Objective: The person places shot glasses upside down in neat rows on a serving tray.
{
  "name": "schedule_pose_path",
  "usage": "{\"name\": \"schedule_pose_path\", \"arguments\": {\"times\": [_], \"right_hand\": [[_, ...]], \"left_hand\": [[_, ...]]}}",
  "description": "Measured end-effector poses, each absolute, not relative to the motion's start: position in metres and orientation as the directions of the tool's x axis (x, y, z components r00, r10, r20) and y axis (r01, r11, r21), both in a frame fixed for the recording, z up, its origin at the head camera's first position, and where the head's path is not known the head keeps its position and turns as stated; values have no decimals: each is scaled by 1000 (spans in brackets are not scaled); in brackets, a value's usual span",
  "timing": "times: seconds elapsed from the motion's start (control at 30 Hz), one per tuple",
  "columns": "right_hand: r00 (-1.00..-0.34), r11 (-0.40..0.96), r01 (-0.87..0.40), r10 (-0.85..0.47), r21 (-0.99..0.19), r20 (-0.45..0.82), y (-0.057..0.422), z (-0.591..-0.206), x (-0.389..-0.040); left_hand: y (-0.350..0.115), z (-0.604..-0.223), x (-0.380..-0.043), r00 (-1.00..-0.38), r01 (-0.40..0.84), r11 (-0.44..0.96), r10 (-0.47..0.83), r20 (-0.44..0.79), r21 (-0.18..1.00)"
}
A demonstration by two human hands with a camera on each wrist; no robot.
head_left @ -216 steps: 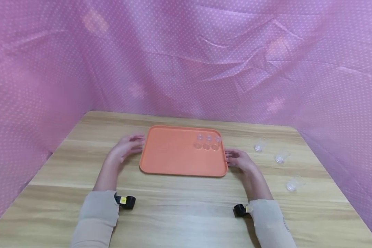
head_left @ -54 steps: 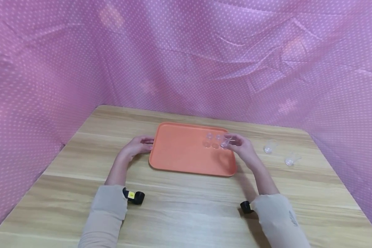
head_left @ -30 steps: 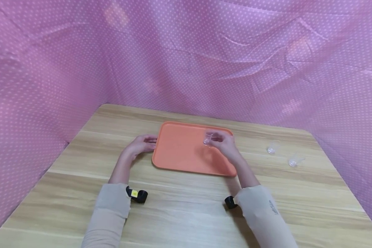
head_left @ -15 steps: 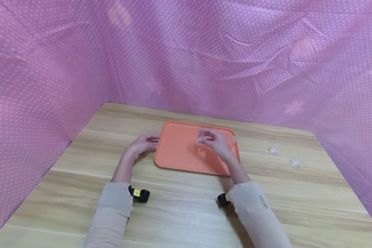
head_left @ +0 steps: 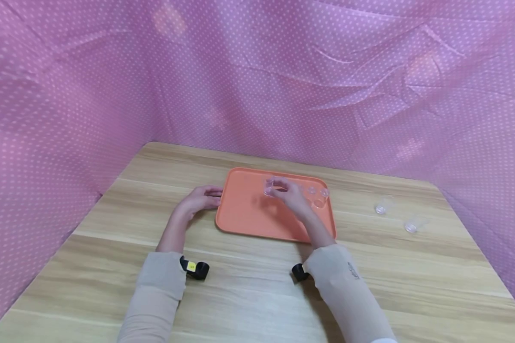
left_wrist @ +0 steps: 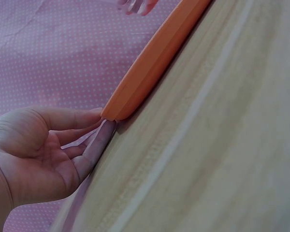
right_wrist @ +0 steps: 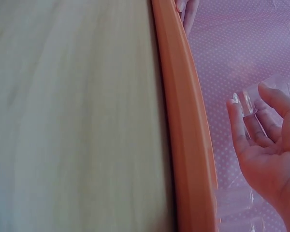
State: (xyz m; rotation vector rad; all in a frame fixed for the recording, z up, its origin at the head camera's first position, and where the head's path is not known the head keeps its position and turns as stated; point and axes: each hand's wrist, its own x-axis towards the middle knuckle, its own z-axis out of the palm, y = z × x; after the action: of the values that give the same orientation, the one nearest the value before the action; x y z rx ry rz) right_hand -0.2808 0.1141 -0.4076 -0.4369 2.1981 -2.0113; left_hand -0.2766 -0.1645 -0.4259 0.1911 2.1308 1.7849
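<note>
A small clear cup (head_left: 268, 188) is pinched between the thumb and fingers of my right hand (head_left: 288, 193), over the back middle of the orange tray (head_left: 244, 209). The right wrist view also has this cup (right_wrist: 251, 99) at the fingertips; I cannot tell whether it touches the tray. To the right of that hand, several clear cups (head_left: 324, 193) stand in a row on the tray, partly hidden by the hand. My left hand (head_left: 199, 200) rests its extended fingers against the tray's left edge. Up close, the left wrist view has the fingertips (left_wrist: 94, 116) touching the rim.
Two more clear cups, one nearer the back (head_left: 381, 208) and one nearer the front (head_left: 412, 226), stand on the wooden table (head_left: 249, 295) right of the tray. A pink dotted curtain (head_left: 257, 85) surrounds the table's back and sides.
My right hand left the tray's right edge, and a cup from the table is now in its grip, carried leftward over the tray. The left hand stays at the tray's left edge.
</note>
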Motion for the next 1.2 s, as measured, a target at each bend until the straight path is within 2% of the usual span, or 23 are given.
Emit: {"name": "schedule_pose_path", "arguments": {"times": [0.27,0.67,1.2], "right_hand": [[-948,187,-179,-296,-966,118,104,-408,-287],[-949,162,-151,-300,-975,97,93,-406,-296],[-985,247,-125,-150,-961,90,76,-402,-297]], "left_hand": [[-164,-424,-274,-931,-124,199,316,-183,972],[-164,-422,-273,-929,-134,192,318,-191,972],[-165,-423,-272,-929,-124,170,327,-175,978]]}}
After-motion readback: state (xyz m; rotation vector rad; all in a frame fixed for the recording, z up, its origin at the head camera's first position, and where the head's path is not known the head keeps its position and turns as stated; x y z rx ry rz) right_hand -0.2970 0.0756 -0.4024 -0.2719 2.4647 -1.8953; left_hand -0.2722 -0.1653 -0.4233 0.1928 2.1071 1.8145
